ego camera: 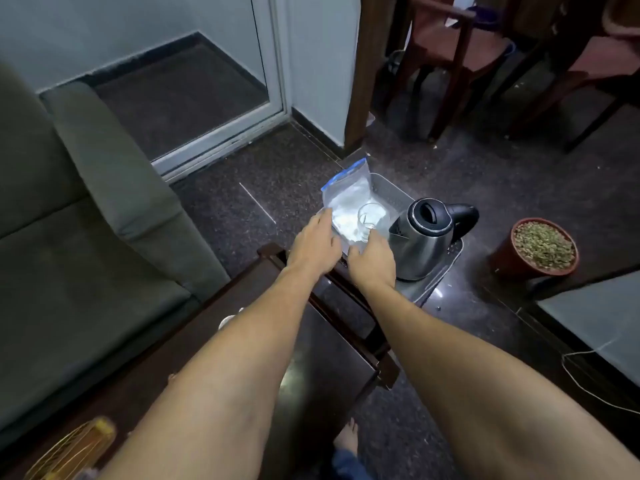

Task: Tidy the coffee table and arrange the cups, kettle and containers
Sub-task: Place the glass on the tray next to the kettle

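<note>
A clear plastic tray (394, 192) sits at the far end of the dark coffee table (332, 341). In it lies a zip bag (346, 199) with a blue seal and white powder inside. A clear glass cup (370, 216) stands against the bag. A steel kettle (422, 237) with a black handle stands at the tray's right side. My left hand (315, 244) rests on the bag's left edge. My right hand (372, 259) touches the base of the glass cup; its fingers are partly hidden, so the grip is unclear.
A grey sofa (86, 209) runs along the left. A brown pot (540, 249) of green pebbles stands on the floor to the right. Wooden chairs (460, 53) are behind. A yellow woven object (72, 448) lies at the table's near left corner. A white cord (588, 382) trails at right.
</note>
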{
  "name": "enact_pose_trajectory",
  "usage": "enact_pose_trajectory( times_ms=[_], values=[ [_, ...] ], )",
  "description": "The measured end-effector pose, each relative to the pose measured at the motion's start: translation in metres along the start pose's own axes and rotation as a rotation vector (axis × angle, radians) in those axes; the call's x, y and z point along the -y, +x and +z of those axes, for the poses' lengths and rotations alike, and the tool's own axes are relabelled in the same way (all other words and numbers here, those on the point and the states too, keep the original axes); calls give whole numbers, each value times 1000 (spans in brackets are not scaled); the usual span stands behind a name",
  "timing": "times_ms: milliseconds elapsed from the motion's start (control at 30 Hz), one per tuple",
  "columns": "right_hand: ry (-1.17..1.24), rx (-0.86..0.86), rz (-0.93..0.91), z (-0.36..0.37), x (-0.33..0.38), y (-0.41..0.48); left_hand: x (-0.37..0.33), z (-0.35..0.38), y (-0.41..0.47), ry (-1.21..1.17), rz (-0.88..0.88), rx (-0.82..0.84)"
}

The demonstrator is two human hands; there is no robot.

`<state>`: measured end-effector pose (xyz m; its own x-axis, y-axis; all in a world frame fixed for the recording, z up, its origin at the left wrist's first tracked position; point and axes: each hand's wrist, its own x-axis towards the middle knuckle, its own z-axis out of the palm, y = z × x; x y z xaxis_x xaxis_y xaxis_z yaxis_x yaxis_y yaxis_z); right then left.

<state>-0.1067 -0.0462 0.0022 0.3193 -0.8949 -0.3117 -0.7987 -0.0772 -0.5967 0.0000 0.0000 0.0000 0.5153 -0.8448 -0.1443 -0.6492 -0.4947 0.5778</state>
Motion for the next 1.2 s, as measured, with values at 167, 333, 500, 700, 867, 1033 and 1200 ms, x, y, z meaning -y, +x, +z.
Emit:
enact_pose_trajectory(
  times_ms=[167, 333, 500, 700, 867, 1033, 1200],
  values=[
    [106, -39, 113, 33, -11, 44, 18, 42, 41, -89, -63, 59],
    [170, -96, 182, 63, -29, 74, 38, 82, 86, -242, -59, 91],
    [113, -114, 170, 83, -41, 91, 47, 113, 125, -246, -47, 129],
    [147, -109, 182, 87, -53, 109, 41, 135, 151, -226, 21, 126],
    [157, -110, 230, 90, -57, 120, 39, 144, 163, -213, 47, 150],
    [155, -114, 247, 93, -59, 126, 41, 152, 168, -264, 31, 110],
    [148, -122, 223, 93, -60, 127, 41, 149, 162, -270, 12, 45]
  ],
)
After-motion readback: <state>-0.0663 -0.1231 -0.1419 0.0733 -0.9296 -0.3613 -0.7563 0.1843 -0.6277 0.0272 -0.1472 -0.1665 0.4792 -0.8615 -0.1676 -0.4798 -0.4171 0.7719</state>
